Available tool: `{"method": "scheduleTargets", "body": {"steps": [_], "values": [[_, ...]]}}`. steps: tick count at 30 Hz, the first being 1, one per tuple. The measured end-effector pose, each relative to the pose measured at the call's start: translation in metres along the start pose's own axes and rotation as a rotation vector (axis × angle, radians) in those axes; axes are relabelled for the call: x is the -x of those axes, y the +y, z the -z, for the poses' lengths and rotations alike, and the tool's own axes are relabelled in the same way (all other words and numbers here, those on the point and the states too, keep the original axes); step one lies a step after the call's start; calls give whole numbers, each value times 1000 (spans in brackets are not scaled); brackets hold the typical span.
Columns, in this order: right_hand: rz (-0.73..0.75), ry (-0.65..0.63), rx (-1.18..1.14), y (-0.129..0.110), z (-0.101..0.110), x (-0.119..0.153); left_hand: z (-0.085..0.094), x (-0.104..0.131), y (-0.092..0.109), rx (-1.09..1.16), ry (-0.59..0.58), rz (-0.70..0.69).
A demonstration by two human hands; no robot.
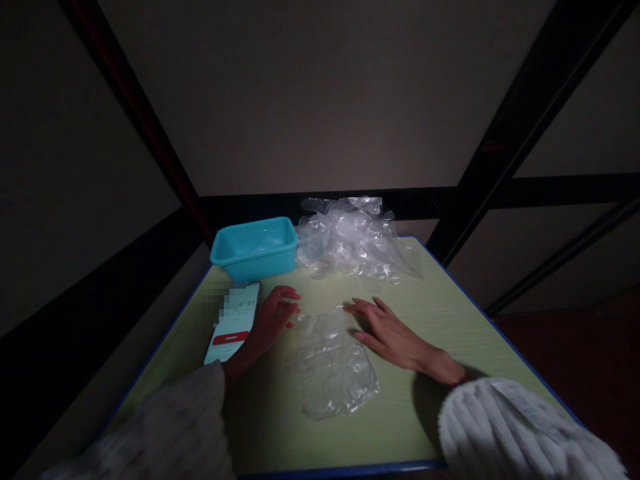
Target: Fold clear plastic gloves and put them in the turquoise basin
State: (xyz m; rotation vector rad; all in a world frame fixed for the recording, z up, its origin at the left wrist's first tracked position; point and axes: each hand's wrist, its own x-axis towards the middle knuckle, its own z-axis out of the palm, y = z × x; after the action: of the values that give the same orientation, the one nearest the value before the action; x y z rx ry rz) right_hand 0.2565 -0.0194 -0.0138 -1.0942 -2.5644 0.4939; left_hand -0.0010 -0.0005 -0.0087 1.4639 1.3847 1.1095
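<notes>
The film [334, 363], probably light, limp and slippery, seems best pinched at its far edge, flanked by left hand [274, 312] and right hand [393, 335], fingers relaxed, gripping nothing.

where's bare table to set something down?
Right: between right hand, plastic pile and right edge of table. Front: between flat plastic and near edge. Crowded: back, tub beside pile; left, phone beside left hand.

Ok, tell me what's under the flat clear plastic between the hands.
The yellow-green tabletop shows through the clear plastic. Where creases and glare whiten it, what lies beneath can't be made out.
</notes>
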Motion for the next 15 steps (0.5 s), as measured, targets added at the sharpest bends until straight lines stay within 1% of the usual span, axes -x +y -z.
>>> {"method": "scheduleTargets", "body": {"steps": [7,12,14,15], "values": [[-50,81,12,11,1,4,1,-1,-5,-43,-6,-28],[-41,132,47,11,3,4,-1,8,-2,-105,6,-84],[5,127,51,9,6,4,-3,14,0,-140,-5,-151],[36,115,52,9,7,4,-4,17,1,-164,-29,-214]]}}
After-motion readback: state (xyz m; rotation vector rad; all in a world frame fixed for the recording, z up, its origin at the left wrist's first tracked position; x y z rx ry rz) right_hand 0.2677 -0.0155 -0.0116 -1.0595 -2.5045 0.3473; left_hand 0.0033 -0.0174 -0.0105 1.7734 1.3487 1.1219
